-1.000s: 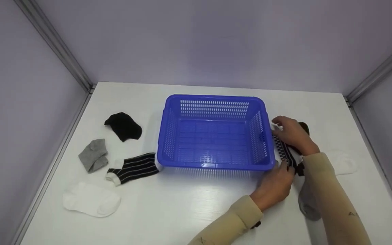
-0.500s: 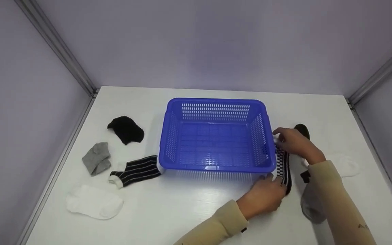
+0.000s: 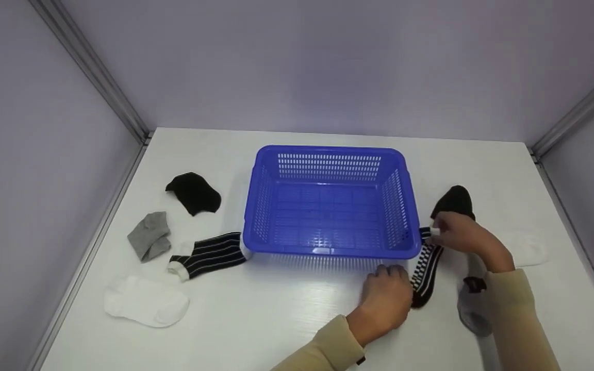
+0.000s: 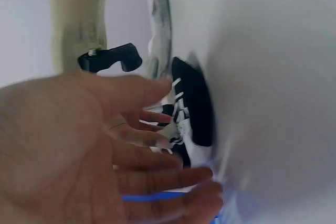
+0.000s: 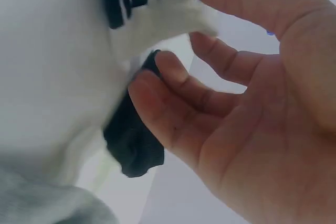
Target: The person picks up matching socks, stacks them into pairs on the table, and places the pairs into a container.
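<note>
Head view shows the checkered sock on the white worktop, lying aslant by the right front corner of the blue basket, its dark toe towards the person. A second ago both hands were busy with it, and it lay further up along the basket's side, largely covered by them. Now it has come nearer the person, and the left hand has drifted off it to the front of the basket. As I look on, only the right hand has hold of the sock: thumb and fingers are nearly closed in a light pinch on its white cuff, the other fingers loosely bent. On the left hand, seen from its wrist, the fingers are spread and fairly straight with nothing in them; whether its edge brushes the sock's toe I cannot tell. A black sock beyond the right hand shows more fully than it did. To my eye this means the checkered sock is now mostly stretched out in plain sight, clear of the basket's side, with one hand keeping control of it and the other free to help; a pinch that slight could slip.
</note>
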Motion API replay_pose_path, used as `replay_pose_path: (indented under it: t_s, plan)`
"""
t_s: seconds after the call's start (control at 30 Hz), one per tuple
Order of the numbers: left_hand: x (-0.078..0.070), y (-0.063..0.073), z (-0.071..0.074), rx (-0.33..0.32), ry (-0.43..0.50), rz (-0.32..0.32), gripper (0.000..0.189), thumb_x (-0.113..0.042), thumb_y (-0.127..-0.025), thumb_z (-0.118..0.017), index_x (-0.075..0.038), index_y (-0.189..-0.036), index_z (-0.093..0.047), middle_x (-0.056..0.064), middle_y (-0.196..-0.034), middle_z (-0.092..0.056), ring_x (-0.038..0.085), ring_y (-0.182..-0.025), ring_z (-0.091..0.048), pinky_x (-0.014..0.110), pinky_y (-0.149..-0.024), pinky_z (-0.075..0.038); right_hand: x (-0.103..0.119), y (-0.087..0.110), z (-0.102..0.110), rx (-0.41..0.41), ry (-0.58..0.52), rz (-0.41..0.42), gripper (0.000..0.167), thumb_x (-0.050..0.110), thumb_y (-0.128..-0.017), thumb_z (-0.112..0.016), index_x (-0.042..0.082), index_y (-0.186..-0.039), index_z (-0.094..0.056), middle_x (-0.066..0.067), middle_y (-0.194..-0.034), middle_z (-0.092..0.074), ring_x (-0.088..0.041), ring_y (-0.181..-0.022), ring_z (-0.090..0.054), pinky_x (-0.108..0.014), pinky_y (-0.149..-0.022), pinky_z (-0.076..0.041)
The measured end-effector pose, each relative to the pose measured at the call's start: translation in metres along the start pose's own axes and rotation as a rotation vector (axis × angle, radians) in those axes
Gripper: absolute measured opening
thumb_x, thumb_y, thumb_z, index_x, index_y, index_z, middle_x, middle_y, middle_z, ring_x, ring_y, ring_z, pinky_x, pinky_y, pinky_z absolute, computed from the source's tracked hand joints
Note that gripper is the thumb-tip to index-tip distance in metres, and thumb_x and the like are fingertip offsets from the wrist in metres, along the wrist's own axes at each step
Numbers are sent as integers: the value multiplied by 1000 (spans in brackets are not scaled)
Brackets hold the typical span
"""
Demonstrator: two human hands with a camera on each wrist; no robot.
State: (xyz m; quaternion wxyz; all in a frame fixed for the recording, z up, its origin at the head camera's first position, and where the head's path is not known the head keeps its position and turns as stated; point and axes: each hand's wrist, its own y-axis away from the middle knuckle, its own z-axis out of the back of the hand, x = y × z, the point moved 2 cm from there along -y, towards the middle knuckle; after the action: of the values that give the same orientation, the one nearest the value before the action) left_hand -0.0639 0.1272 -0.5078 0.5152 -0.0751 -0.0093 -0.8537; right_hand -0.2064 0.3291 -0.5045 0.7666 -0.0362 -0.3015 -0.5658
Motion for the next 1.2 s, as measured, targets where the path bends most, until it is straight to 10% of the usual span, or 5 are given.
replay_pose_path:
  t_s: [0.3,0.47,0.73,0.97,1.2]
  plan:
    - [0,-14,-17,41,-41,97,60,-82,-82,-66,-23,-94,-72,-12,-81,-67,6,-66,-63,27,-49,-47,-7,12,-18,0,-114,-43,43,23,-91,-81,-2,-119,-62,-25,-113,-68,-32,-99,-65,-41,-77,-55]
    - [12,-12,-21,110,135,135,52,-73,-73,-82,-24,-83,-69,-12,-77,-65,8,-63,-62,28,-48,-46,-7,17,-28,66,-151,-41,48,22,-91,-81,-2,-127,-61,-25,-113,-67,-28,-91,-66,-39,-74,-56]
    - [46,-3,-20,260,505,157,55,-33,-79,-90,-22,-59,-39,-11,-60,-37,8,-55,-42,27,-50,-38,9,37,-41,234,-167,1,17,10,-82,-75,6,-95,-64,-5,-88,-64,-16,-67,-62,-32,-63,-50]
    - [98,17,-22,381,976,153,30,-30,-89,-81,-9,-109,-72,-3,-94,-70,12,-78,-62,29,-75,-55,31,55,-49,332,-331,37,55,10,-89,-76,-5,-138,-55,-28,-123,-64,-23,-88,-70,-37,-64,-63]
    - [143,42,-30,352,1103,248,43,-29,-94,-78,-4,-128,-71,13,-131,-73,33,-126,-66,49,-110,-52,58,56,-68,354,-412,129,67,13,-93,-76,-7,-150,-47,-35,-140,-59,-39,-114,-66,-35,-65,-64]
